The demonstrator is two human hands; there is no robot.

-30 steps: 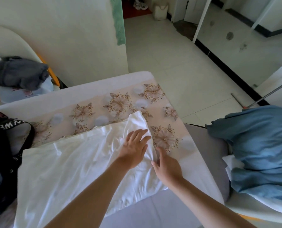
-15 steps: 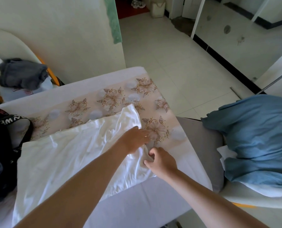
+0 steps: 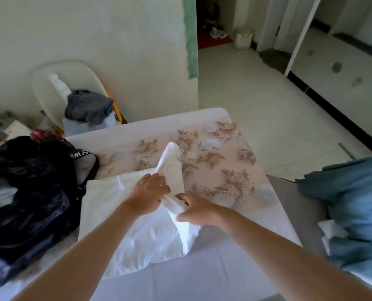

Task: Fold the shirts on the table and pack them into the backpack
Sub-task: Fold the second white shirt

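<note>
You seemed mid-fold, left hand (image 3: pixel 148 192) and right hand (image 3: pixel 197 210) both pinching the white shirt's (image 3: pixel 137 235) lifted side over the table's (image 3: pixel 224 268) middle; next it probably needed laying leftward.

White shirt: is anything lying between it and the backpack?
Nothing visible. The white shirt, gripped by the left hand and right hand, lies on the table directly beside the backpack, with no object between them.
</note>
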